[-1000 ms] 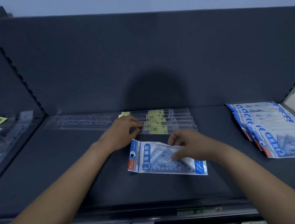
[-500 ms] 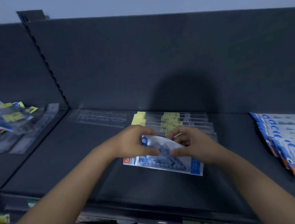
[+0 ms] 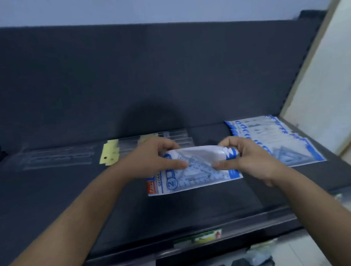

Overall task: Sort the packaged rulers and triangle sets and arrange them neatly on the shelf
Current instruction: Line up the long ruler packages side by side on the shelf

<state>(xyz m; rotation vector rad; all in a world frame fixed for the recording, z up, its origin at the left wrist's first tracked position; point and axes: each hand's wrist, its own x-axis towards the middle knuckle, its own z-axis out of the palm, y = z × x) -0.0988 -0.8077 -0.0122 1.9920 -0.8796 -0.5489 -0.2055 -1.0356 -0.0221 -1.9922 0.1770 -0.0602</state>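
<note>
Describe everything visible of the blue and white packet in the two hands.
The packet is a plastic bag, white with blue bands, a red label at its left corner and a 2. Clear triangle rulers show through. Held over the shelf, its top edge is bent over. The left hand pinches its left part, the right hand its right end.

At frame centre I see the left hand (image 3: 151, 159) and right hand (image 3: 249, 158) pinching a blue-and-white triangle set packet (image 3: 195, 178), its top edge curled over. An overlapped row of matching packets (image 3: 285, 132) lies at right on the dark shelf (image 3: 66, 206), with yellow-tagged packaged rulers (image 3: 111, 154) left of centre.
</note>
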